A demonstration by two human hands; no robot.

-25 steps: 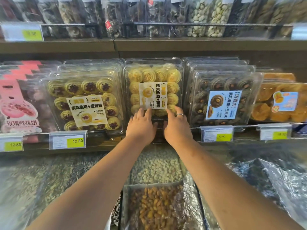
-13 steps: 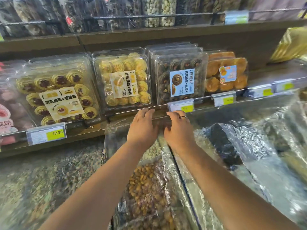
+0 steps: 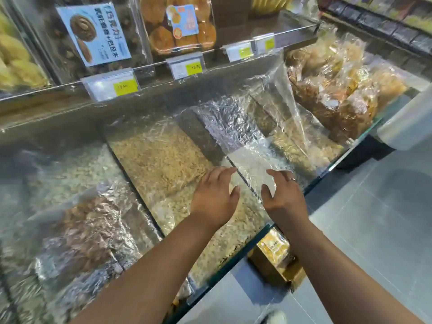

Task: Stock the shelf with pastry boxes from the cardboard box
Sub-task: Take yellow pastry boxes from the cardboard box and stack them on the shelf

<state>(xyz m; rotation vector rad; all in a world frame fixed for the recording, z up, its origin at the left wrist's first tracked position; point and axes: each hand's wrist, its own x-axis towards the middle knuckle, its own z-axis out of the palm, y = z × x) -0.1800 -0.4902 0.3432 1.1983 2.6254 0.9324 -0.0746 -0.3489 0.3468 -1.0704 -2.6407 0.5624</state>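
Observation:
My left hand (image 3: 214,197) and my right hand (image 3: 281,195) hover empty, fingers spread, over the plastic-covered bulk bins, well below the shelf. On the shelf (image 3: 70,86) stand clear pastry boxes: a chocolate cookie box with a blue label (image 3: 93,36), an orange pastry box (image 3: 180,24) to its right, and a yellow cookie box (image 3: 14,59) cut off at the left edge. Under the counter edge an open cardboard box (image 3: 278,265) shows a yellow packet inside.
Glass-fronted bins (image 3: 161,157) of nuts and seeds under crinkled plastic fill the counter. Bagged brown pastries (image 3: 336,87) sit at the right end. Price tags (image 3: 112,86) hang on the shelf rail. Grey floor (image 3: 374,218) lies to the right.
Both hands have drawn back from the yellow cookie box on the shelf and dropped over the bins. My view has swung right and down, bringing the floor and cardboard box into sight.

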